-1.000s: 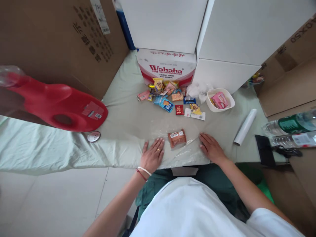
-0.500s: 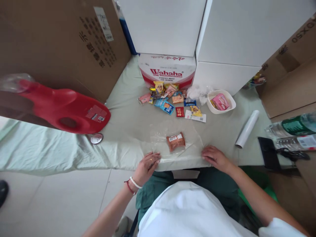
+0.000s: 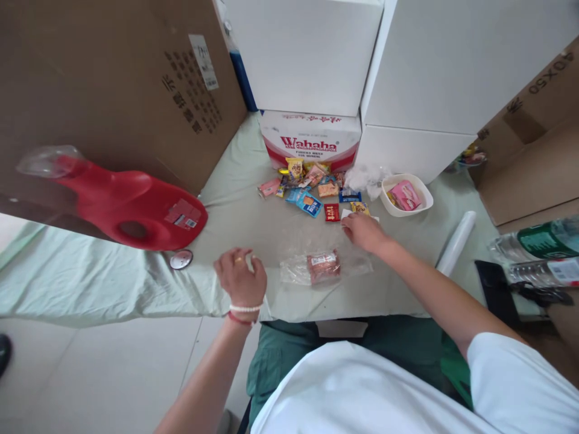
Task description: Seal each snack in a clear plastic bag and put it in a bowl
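A brown wrapped snack [image 3: 324, 267] lies beneath clear plastic film [image 3: 296, 269] that is folded over it near the table's front edge. My left hand [image 3: 242, 278] hovers to the left of the film, fingers loosely bent and apart, holding nothing. Beyond the film, my right hand [image 3: 362, 231] is closed, its fingertips at the left end of a white paper strip [image 3: 346, 213]. That hand covers most of the strip. A small yellow snack packet [image 3: 360, 208] lies on the strip just past my fingers, with a red packet [image 3: 332, 212] to its left.
Several small snacks, among them a blue packet [image 3: 304, 202], lie before the Wahaha carton [image 3: 312, 143]. A white bowl [image 3: 407, 211] holds a pink packet. A red jug [image 3: 140, 211] lies left, by a round tin [image 3: 181, 259]. At right are a white roll [image 3: 456, 242] and bottles [image 3: 543, 240].
The film's near edge has been folded over the brown snack. My left hand let go of the film and moved left; my right hand left it and reached forward to the white strip.
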Available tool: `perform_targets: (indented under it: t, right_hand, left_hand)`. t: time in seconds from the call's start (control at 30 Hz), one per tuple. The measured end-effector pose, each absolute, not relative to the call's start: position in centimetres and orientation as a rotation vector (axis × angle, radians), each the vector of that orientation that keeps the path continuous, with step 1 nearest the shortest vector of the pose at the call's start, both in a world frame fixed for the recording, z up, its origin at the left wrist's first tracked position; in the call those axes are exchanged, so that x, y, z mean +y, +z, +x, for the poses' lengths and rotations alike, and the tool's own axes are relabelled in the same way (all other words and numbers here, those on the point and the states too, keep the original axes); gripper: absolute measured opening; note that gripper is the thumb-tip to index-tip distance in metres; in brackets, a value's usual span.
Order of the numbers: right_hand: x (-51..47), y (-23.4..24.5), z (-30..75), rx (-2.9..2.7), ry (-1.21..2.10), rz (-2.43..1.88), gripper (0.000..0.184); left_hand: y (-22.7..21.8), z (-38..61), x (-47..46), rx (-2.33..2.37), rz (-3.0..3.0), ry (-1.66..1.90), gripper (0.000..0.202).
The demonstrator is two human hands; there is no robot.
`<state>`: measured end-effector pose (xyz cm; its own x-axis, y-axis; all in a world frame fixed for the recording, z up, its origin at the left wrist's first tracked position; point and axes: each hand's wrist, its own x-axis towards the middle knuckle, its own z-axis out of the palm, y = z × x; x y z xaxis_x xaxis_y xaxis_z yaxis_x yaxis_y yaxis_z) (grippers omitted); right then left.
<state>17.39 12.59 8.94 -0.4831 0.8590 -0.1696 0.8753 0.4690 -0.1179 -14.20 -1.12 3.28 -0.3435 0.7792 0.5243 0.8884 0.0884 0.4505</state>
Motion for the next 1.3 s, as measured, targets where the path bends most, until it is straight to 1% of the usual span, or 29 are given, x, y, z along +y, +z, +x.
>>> perform_targets:
  t: [0.03, 0.1, 0.17, 0.23, 0.3, 0.37, 0.43, 0.47, 0.53, 0.6, 0.67, 0.73, 0.8, 0.87, 0.93, 1.0, 1.07, 1.17, 1.23, 1.27, 1.3]
  right_hand:
    - [13.1, 8.6, 16.3, 2.683, -0.319, 1.479, 0.029]
    - [13.9, 7.4, 14.3, 2.793, -0.383, 1.335, 0.039]
    - [14.4, 5.9, 12.5, 2.848, -0.414, 1.243, 0.053]
    - [14.8, 4.6, 11.2, 2.825, -0.420, 1.246, 0.059]
    - [15.1, 4.1, 10.5, 2.762, -0.431, 1.304, 0.053]
    - [15.2, 4.3, 10.4, 2.719, -0.470, 1.326, 0.037]
    - [14.7, 5.1, 10.8, 2.713, -0.522, 1.296, 0.024]
    - [14.2, 5.5, 11.1, 2.735, -0.552, 1.271, 0.023]
    - [12.3, 6.2, 12.1, 2.828, -0.625, 1.186, 0.025]
    - [9.7, 6.2, 13.2, 2.928, -0.711, 1.055, 0.025]
    - [6.8, 5.4, 14.1, 2.988, -0.795, 0.973, 0.027]
    - [4.4, 4.0, 14.8, 3.029, -0.877, 1.011, 0.032]
    - [2.6, 2.5, 15.1, 3.056, -0.921, 1.090, 0.040]
    - [1.4, 1.3, 15.0, 3.054, -0.869, 1.124, 0.049]
    - [0.5, 0.7, 14.6, 3.026, -0.735, 1.131, 0.056]
    - [0.0, 0.6, 14.1, 2.988, -0.610, 1.136, 0.058]
    - [-0.4, 0.9, 13.7, 2.955, -0.541, 1.126, 0.056]
    - [-0.5, 1.5, 13.4, 2.924, -0.537, 1.127, 0.045]
    - [-0.2, 1.8, 13.3, 2.918, -0.580, 1.138, 0.041]
    - [0.1, 2.0, 13.3, 2.914, -0.613, 1.148, 0.040]
    - [0.4, 2.1, 13.4, 2.909, -0.654, 1.155, 0.040]
  left_hand:
    - [3.7, -13.3, -2.5, -2.099, -1.734, -1.148, 0.025]
    - [3.8, -10.6, -5.0, -1.858, -2.117, -1.165, 0.035]
    - [3.2, -7.5, -6.3, -1.685, -2.516, -1.004, 0.053]
    - [2.2, -4.9, -6.3, -1.732, -2.669, -0.782, 0.066]
    - [1.2, -3.4, -5.3, -1.822, -2.704, -0.601, 0.070]
    - [0.6, -2.9, -4.4, -1.875, -2.716, -0.477, 0.069]
    - [0.3, -3.0, -3.8, -1.893, -2.727, -0.420, 0.067]
    - [0.2, -3.1, -3.8, -1.894, -2.734, -0.417, 0.066]
    - [0.2, -3.3, -3.8, -1.905, -2.740, -0.440, 0.064]
    - [0.2, -3.3, -3.8, -1.939, -2.746, -0.474, 0.057]
    - [0.1, -3.4, -3.7, -2.002, -2.763, -0.542, 0.046]
    - [-0.2, -4.0, -3.7, -2.043, -2.829, -0.696, 0.040]
    - [-0.6, -4.9, -3.9, -2.041, -2.916, -0.977, 0.040]
    - [-0.9, -6.0, -4.4, -2.116, -2.859, -1.378, 0.038]
    - [-1.0, -7.2, -4.5, -2.365, -2.499, -1.755, 0.028]
    - [-0.9, -8.4, -3.8, -2.611, -2.030, -1.907, 0.023]
    - [-0.5, -9.4, -2.0, -2.730, -1.726, -1.873, 0.031]
    - [0.4, -10.0, 1.6, -2.818, -1.574, -1.714, 0.042]
    - [1.0, -9.9, 3.1, -2.849, -1.676, -1.592, 0.052]
    - [1.3, -9.8, 3.4, -2.859, -1.813, -1.482, 0.059]
    - [1.6, -9.7, 3.3, -2.861, -1.978, -1.344, 0.060]
